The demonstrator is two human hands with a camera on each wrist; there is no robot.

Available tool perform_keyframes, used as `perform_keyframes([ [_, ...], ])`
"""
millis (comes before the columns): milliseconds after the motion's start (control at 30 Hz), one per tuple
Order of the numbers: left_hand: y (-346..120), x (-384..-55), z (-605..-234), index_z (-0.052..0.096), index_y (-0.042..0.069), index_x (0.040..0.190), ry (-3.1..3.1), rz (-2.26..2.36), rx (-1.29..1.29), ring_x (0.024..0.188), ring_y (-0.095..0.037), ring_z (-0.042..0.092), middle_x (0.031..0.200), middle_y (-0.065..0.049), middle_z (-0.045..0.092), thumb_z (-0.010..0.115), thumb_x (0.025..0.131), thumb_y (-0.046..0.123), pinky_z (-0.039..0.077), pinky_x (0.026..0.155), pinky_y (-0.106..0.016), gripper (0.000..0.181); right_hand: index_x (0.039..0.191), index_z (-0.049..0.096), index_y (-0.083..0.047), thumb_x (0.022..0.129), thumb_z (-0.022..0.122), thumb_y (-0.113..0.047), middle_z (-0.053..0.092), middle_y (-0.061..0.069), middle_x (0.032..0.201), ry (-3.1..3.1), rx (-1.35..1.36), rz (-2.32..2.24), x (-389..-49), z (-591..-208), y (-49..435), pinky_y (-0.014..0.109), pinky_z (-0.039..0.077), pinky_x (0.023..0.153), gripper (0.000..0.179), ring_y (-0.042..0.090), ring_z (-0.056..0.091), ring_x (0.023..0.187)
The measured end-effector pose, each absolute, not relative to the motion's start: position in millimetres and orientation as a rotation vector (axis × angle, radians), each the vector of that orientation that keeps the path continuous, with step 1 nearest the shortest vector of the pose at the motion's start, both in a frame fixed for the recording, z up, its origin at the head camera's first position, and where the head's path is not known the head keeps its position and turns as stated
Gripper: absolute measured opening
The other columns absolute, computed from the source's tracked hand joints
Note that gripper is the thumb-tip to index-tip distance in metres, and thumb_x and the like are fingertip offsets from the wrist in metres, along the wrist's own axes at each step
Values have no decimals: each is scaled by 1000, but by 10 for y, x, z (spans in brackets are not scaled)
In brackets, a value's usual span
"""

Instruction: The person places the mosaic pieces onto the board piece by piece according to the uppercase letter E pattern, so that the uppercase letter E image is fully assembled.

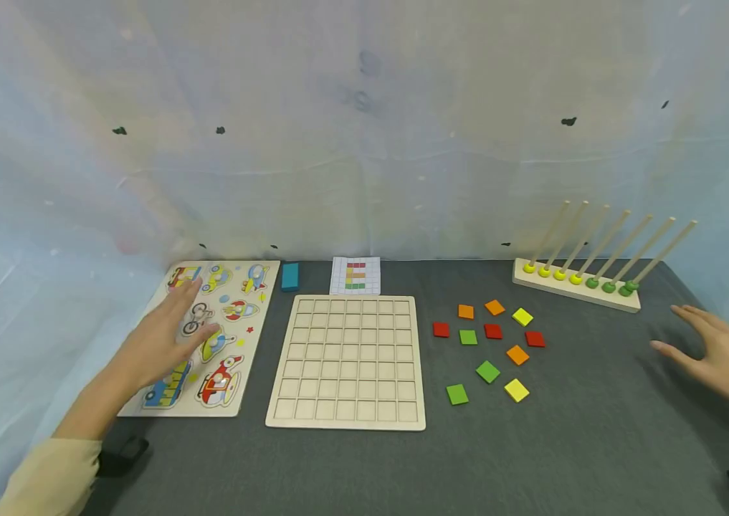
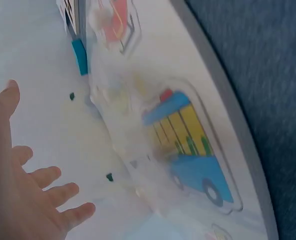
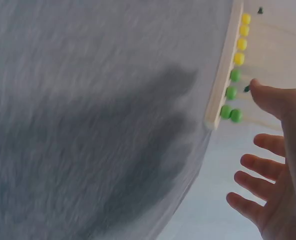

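My left hand (image 1: pixel 160 344) hovers over a wooden vehicle puzzle board (image 1: pixel 251 337), fingers spread and nothing held. In the left wrist view, the board's blue and yellow bus piece (image 2: pixel 182 145) shows beside that hand. At the far right, my right hand (image 1: pixel 722 355) is held above the dark table with its thumb apart from the fingers. It is nearest to a peg stand (image 1: pixel 580 288) with yellow and green beads at the foot of its upright rods. In the right wrist view, the green beads (image 3: pixel 230 93) appear just past the thumb.
A wooden grid board (image 1: pixel 346 423) lies mid-table, its cells bare. Behind it is a small pattern card (image 1: pixel 338 276), with a blue block (image 1: pixel 289 276) to its left. Red, orange, green and yellow square tiles (image 1: pixel 488 371) lie scattered right of the grid. A pale sheet (image 1: pixel 364 179) hangs behind.
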State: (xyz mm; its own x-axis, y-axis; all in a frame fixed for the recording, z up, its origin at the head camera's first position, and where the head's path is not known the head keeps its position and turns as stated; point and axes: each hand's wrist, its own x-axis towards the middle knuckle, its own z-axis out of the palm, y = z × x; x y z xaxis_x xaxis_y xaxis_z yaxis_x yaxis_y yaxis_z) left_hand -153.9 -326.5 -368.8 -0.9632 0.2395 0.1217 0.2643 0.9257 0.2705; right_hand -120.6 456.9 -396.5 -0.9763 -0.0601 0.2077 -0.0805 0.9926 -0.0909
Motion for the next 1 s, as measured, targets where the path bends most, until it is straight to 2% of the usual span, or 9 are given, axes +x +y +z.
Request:
perform_keyframes([
  [167, -3178, -1456, -3704, 16, 14, 159, -2870, -431, -489, 140, -50, 25, 157, -24, 25, 63, 94, 45, 26, 103, -70, 86, 137, 37, 19, 92, 66, -45, 36, 43, 133, -2949, 139, 161, -1227, -3889, 4387, 76, 29, 91, 83, 63, 36, 113],
  [267, -3119, -1413, -3726, 21, 13, 158, -2816, -419, -547, 141, -47, 27, 158, -20, 28, 66, 93, 42, 27, 105, -68, 84, 137, 40, 17, 90, 69, -41, 36, 42, 135, -2951, 191, 170, -1239, -3869, 4286, 76, 31, 89, 80, 62, 37, 114],
  [533, -2916, -1328, -3752, 24, 17, 157, -2829, -378, -634, 133, -48, 39, 156, -17, 32, 68, 92, 43, 35, 100, -65, 83, 139, 45, 8, 88, 74, -37, 37, 38, 139, -2969, 295, 205, -1257, -3835, 4008, 74, 38, 80, 74, 61, 40, 115],
  [767, -2781, -1251, -3806, 14, 17, 159, -2880, -425, -637, 137, -47, 33, 155, -21, 32, 65, 92, 48, 32, 103, -65, 90, 137, 50, 4, 84, 78, -29, 45, 32, 137, -2929, 457, 285, -1291, -3745, 3710, 69, 43, 79, 68, 56, 46, 116],
  [1000, -2660, -1218, -3888, 19, 10, 158, -2874, -350, -735, 142, -42, 27, 160, -16, 24, 64, 91, 51, 29, 108, -60, 90, 134, 53, 1, 82, 81, -24, 48, 28, 136, -2873, 593, 316, -1366, -3748, 3435, 64, 47, 80, 65, 50, 49, 117],
])
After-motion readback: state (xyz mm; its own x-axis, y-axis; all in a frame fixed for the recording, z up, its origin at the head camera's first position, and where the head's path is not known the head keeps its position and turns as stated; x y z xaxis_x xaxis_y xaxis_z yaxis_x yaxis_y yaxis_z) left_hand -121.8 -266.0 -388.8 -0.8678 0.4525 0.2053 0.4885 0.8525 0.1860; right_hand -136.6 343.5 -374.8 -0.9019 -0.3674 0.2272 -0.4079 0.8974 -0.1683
